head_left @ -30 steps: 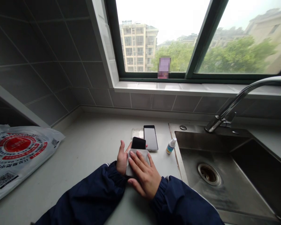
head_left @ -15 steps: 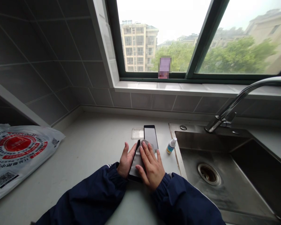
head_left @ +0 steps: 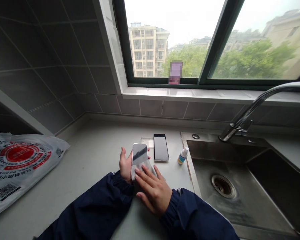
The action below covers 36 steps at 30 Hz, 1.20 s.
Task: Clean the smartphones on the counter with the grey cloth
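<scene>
My left hand (head_left: 126,167) cradles a smartphone (head_left: 139,154) from below and the side, thumb raised along its left edge. The phone's upper part is bare and reflects a dark streak. A grey cleaning cloth (head_left: 147,164) with a zigzag edge covers its lower part. My right hand (head_left: 153,191) presses the cloth onto the phone with nearly straight fingers. Just beyond, a second dark-framed phone (head_left: 161,148) lies on the counter. Beside it sits a clear, flat case (head_left: 146,141), partly hidden by the held phone. A small white spray bottle (head_left: 182,155) stands to the right.
The white counter (head_left: 100,150) meets a steel sink (head_left: 202,166) with a chrome faucet (head_left: 236,125) on the right. A printed plastic bag (head_left: 22,163) lies at the left. A window (head_left: 170,40) with a tiled sill is behind.
Both hands and the held phone have moved slightly left. The cloth has slid down, baring the phone's upper screen, and the second phone is now fully in view.
</scene>
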Each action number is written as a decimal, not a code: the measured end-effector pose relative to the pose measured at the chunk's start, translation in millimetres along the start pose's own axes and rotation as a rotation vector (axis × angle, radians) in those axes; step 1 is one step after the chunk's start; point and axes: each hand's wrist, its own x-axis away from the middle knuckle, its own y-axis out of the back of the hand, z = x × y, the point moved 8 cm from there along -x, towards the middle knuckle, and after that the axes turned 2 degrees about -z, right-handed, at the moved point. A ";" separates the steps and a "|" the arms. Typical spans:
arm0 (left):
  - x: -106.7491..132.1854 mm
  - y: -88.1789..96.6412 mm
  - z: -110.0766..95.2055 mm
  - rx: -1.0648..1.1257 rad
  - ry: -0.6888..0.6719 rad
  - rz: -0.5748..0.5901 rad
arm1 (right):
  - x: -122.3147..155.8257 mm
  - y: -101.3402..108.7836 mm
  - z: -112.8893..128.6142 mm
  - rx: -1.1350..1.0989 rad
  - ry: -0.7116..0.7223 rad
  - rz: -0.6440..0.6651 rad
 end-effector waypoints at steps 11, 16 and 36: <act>6.1 -12.5 20.1 0.036 0.075 0.018 | 1.6 2.2 -9.6 0.079 -0.043 -0.149; 4.2 -18.4 27.7 0.081 0.092 0.144 | 1.0 -0.1 -14.3 0.123 -0.120 -0.069; 15.7 -42.6 43.8 -0.020 0.070 0.429 | 8.3 17.9 -48.8 0.166 -0.351 -0.256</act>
